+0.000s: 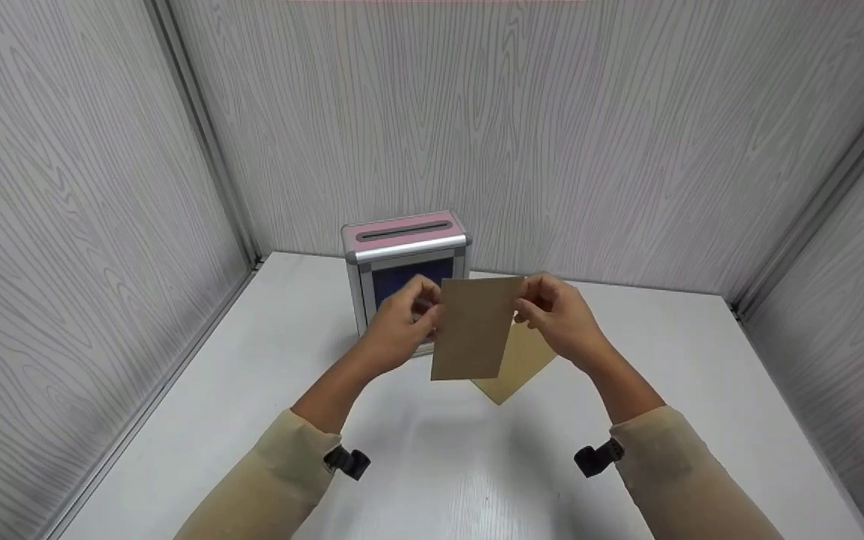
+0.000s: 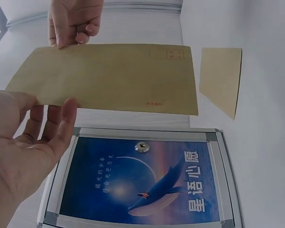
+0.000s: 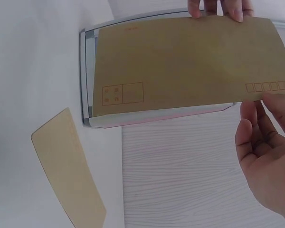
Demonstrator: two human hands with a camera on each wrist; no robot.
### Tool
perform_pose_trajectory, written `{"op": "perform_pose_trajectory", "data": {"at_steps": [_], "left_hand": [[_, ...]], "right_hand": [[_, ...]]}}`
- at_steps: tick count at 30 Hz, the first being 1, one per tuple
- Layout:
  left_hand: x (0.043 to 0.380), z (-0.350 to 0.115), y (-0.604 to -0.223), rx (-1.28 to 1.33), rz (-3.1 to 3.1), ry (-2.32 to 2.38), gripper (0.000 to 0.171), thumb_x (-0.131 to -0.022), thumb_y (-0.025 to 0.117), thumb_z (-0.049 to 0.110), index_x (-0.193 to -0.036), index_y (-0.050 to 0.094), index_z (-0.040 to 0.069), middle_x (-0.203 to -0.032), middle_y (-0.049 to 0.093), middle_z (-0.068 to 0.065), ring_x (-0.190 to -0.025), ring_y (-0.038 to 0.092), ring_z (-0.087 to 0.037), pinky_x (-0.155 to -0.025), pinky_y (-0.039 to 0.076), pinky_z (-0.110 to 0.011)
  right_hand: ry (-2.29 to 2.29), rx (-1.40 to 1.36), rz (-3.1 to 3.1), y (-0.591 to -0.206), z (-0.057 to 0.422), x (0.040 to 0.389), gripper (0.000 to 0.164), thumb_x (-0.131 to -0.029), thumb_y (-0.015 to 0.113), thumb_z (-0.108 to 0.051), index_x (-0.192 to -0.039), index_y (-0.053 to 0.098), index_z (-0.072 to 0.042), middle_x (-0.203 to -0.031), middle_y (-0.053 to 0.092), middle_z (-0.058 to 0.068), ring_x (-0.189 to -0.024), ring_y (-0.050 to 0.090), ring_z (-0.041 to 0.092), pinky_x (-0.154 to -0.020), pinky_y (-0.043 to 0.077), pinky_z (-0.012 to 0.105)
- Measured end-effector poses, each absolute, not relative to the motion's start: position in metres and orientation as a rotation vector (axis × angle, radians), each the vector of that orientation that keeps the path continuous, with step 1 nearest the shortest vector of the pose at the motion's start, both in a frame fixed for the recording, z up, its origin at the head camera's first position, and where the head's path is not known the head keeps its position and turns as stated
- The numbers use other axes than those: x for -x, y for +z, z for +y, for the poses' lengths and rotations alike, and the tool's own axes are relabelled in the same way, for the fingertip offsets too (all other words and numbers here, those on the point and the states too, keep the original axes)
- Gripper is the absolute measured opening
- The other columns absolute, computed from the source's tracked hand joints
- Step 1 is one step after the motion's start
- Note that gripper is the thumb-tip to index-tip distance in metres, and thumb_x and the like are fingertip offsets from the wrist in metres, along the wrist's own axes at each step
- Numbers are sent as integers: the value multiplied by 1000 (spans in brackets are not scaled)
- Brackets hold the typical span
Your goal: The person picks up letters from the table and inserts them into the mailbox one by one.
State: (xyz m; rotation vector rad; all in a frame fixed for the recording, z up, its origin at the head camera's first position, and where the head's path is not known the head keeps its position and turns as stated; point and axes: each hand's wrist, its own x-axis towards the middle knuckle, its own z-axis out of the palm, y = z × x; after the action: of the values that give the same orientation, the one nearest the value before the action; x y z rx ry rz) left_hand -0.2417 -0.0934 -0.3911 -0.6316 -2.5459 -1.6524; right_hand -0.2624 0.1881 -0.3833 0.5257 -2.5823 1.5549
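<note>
Left grip (image 1: 404, 322) and right grip (image 1: 558, 319) both pinch envelope (image 1: 477, 328) by opposite edges; we hold it raised before box (image 1: 411, 274). Second envelope (image 1: 526, 361) lies on tabletop (image 1: 289, 322). Step in hand seems positioning; next move, we judge, calls for aligning edge with slot (image 1: 404, 232).

Lower env. (image 1: 526, 361) pt. hidden behind held env. (image 1: 473, 330), head vw.

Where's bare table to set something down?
Left: between box and left wall. Right: lying envelope to right wall. Near: between sleeves. Crowded: centre, left hand and right hand holding the raised envelope before the box.
</note>
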Motion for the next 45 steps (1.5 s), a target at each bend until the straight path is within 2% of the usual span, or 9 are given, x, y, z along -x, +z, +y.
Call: {"op": "perform_pose_trajectory", "data": {"at_steps": [7,13,21,28,33,39,45], "left_hand": [[237,-102,-376,661,-2520,-1574,16,-113,58,19,-128,57,15,-130,65,-8,-117,69,-26,-91,67,-40],[231,-105,-361,645,-2497,-1571,16,-113,59,20,-128,57,15,-129,65,-8,-115,69,-28,-95,65,-47],[224,-109,-344,616,-2460,-1482,12,-112,61,19,-123,60,15,-127,68,-5,-120,69,-22,-103,62,-41],[219,-110,-329,630,-2343,-1427,14,-110,64,18,-122,64,12,-126,71,-6,-123,71,-23,-109,60,-43],[217,-114,-321,655,-2241,-1384,14,-109,67,17,-121,66,9,-125,70,-7,-122,71,-23,-110,60,-43],[217,-120,-311,705,-2147,-1359,13,-108,68,15,-118,67,7,-122,69,-7,-125,68,-20,-111,59,-40],[223,-126,-308,718,-2102,-1383,12,-105,70,10,-116,66,5,-118,68,-8,-126,67,-19,-112,59,-38]], "right_hand": [[1554,-576,-2585,-369,183,260,10,-108,65,-5,-118,63,-2,-110,72,17,-96,73,22,-82,61,24],[1630,-559,-2487,-355,174,255,14,-107,65,-4,-121,62,-2,-116,73,19,-101,78,26,-86,65,24],[1660,-626,-2380,-341,168,252,15,-108,62,-2,-123,61,-1,-123,73,22,-112,78,30,-96,64,28],[1701,-688,-2250,-327,161,249,13,-108,61,-1,-121,62,-1,-126,73,18,-115,76,19,-102,61,23],[1726,-727,-2157,-319,153,246,12,-107,61,2,-119,63,0,-128,74,17,-117,75,11,-106,59,24],[1721,-761,-2074,-305,144,245,10,-107,62,3,-116,64,0,-128,74,18,-120,75,16,-107,58,23],[1675,-757,-2091,-303,138,252,9,-107,63,-1,-115,64,-4,-132,75,13,-124,74,20,-104,57,19]]}}
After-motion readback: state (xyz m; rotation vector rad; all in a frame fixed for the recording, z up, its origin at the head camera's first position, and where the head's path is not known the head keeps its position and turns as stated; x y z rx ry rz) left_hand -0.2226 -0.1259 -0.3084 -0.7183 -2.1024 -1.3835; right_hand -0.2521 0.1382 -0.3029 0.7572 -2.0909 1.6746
